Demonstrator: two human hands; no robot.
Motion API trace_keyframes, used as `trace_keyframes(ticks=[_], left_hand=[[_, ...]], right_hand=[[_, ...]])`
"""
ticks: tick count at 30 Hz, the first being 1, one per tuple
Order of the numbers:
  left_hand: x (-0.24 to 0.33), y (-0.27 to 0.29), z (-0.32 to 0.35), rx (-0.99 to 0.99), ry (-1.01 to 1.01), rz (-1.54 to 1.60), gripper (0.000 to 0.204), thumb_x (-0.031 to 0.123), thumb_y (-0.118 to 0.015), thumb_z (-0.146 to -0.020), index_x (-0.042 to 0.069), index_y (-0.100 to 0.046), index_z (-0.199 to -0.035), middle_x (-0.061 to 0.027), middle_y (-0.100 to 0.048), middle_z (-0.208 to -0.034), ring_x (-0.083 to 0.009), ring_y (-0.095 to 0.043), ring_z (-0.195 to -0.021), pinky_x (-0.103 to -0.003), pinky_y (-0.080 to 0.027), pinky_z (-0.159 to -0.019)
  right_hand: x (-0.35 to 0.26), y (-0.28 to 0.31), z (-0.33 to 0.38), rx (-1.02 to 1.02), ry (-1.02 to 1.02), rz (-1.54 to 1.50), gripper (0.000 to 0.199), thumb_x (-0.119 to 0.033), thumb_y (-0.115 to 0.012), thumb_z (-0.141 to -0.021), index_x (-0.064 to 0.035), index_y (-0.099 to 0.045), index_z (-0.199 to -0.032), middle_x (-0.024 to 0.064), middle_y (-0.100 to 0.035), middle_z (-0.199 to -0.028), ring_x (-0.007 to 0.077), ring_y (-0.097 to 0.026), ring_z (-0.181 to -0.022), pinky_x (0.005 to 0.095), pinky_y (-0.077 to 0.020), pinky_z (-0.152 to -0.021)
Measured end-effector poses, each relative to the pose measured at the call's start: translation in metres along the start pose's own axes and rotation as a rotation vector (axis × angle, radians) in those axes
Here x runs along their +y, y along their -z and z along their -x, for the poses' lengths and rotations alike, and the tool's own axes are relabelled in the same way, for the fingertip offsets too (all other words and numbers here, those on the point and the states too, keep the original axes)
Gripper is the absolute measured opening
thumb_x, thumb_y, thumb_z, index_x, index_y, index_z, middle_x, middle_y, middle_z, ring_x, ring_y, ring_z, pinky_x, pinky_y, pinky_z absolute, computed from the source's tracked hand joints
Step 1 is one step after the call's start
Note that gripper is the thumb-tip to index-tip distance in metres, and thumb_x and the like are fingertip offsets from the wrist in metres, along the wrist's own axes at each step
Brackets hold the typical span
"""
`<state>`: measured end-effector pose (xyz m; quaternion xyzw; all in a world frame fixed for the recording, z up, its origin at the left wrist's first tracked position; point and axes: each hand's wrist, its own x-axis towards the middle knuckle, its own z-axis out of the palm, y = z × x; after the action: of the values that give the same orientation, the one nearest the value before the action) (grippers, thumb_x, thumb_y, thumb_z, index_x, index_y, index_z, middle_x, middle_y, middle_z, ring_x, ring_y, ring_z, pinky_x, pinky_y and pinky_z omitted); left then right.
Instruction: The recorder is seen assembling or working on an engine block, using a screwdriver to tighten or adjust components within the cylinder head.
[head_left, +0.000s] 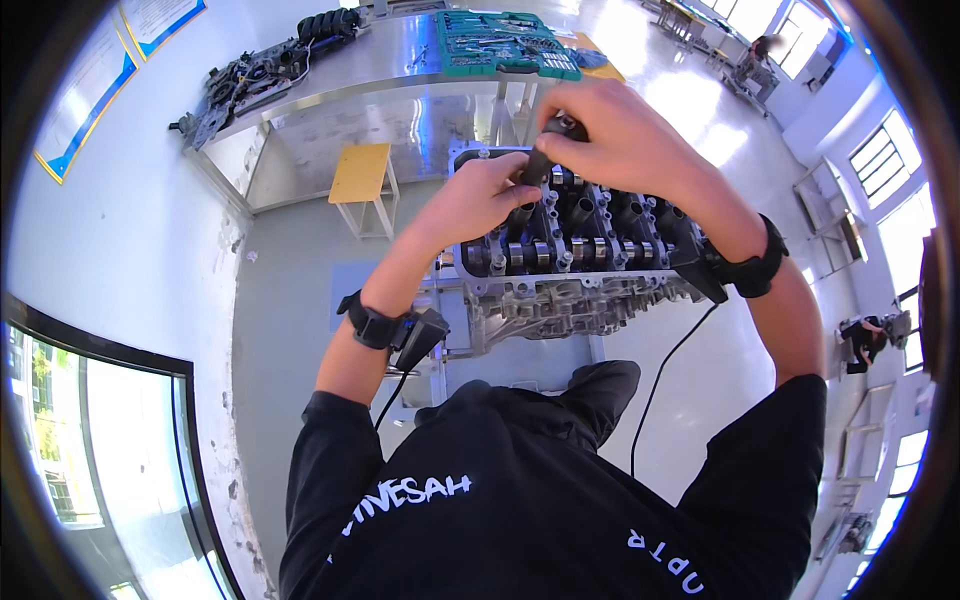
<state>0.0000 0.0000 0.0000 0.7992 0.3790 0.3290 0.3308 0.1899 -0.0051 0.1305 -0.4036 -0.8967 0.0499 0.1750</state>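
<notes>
I have my hands close together over the engine [560, 262]: the left hand [492, 195] grips a black part [539, 168] low down, the right hand [612, 132] its top. The part leans above the engine's left half; I cannot tell if it touches. Beyond are a stool [361, 172], then a table [388, 62] bearing a green tool case [500, 45].
</notes>
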Motion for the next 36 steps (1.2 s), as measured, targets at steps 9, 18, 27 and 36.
trace_keyframes(ticks=[9,18,27,36], left_hand=[[-0.029,-0.003,0.030,0.033,0.129,0.293,0.030,0.015,-0.064,-0.099,0.001,-0.060,-0.125,-0.0038,-0.068,-0.109,-0.0121,-0.066,-0.098,-0.029,-0.050,-0.088],[-0.048,-0.018,0.023,0.007,0.007,0.344,0.029,0.013,-0.063,-0.098,0.001,-0.059,-0.124,-0.0054,-0.071,-0.100,-0.0130,-0.066,-0.096,-0.028,-0.050,-0.088],[-0.067,-0.047,0.036,0.291,-0.187,0.166,0.015,0.016,-0.068,-0.094,0.005,-0.073,-0.102,-0.0066,-0.076,-0.089,-0.0171,-0.072,-0.081,-0.028,-0.055,-0.077],[-0.073,-0.048,0.038,0.589,-0.412,-0.025,0.012,0.010,-0.073,-0.085,0.001,-0.065,-0.089,-0.0115,-0.061,-0.072,-0.0345,-0.061,-0.067,-0.042,-0.048,-0.060]], right_hand=[[-0.009,-0.031,-0.008,-0.069,0.097,-0.123,0.020,-0.019,-0.066,-0.087,-0.0004,-0.066,-0.094,0.0178,-0.066,-0.076,0.0330,-0.065,-0.069,0.0401,-0.0491,-0.066],[-0.006,-0.038,0.000,0.074,0.131,-0.010,0.021,-0.023,-0.065,-0.090,-0.0041,-0.069,-0.098,0.0120,-0.067,-0.075,0.0257,-0.064,-0.066,0.0365,-0.0483,-0.063],[-0.002,-0.049,0.019,-0.010,-0.040,-0.141,0.017,-0.020,-0.060,-0.100,-0.0065,-0.064,-0.110,-0.0029,-0.055,-0.082,0.0035,-0.044,-0.070,0.0211,-0.0359,-0.063],[-0.015,-0.061,-0.008,0.024,0.001,-0.122,0.012,-0.014,-0.060,-0.096,-0.0043,-0.063,-0.103,0.0032,-0.059,-0.079,0.0094,-0.052,-0.068,0.0256,-0.0418,-0.064]])
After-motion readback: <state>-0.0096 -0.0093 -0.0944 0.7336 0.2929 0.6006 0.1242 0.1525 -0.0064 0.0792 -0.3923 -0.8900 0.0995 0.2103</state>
